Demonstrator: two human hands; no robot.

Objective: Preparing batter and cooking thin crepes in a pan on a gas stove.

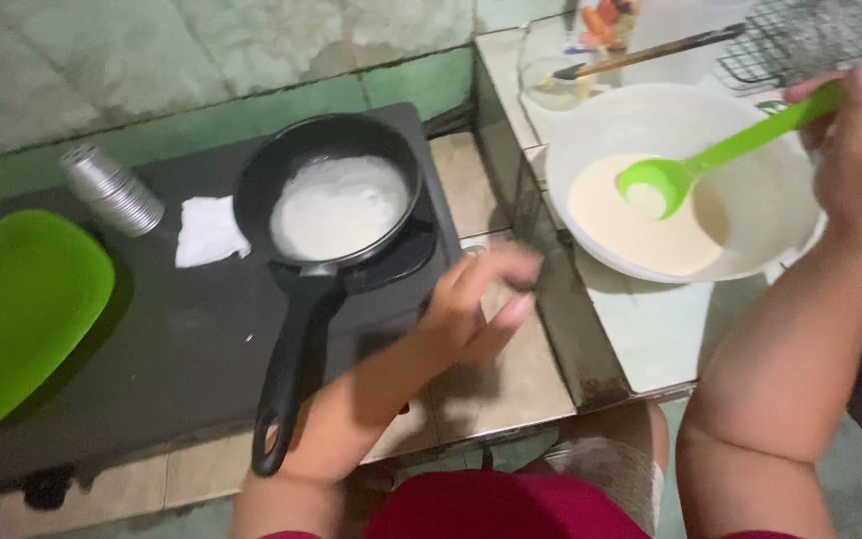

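A small black frying pan [323, 150] with white batter spread in it sits on a black stove top [182, 329], its handle pointing toward me. My left hand [476, 294] hovers to the right of the pan over the tiled counter, fingers loosely apart and blurred, holding nothing. My right hand [855, 150] grips the handle of a green ladle [690, 170]. The ladle's bowl is over a white bowl [750, 120] of pale batter and carries some batter.
A green plate [12, 309] lies at the left edge of the stove. A ribbed metal cup [112, 190] lies on its side beside a folded white tissue [209, 230]. Behind the bowl are a glass container with a wooden-handled utensil [650, 52] and a wire rack [810, 35].
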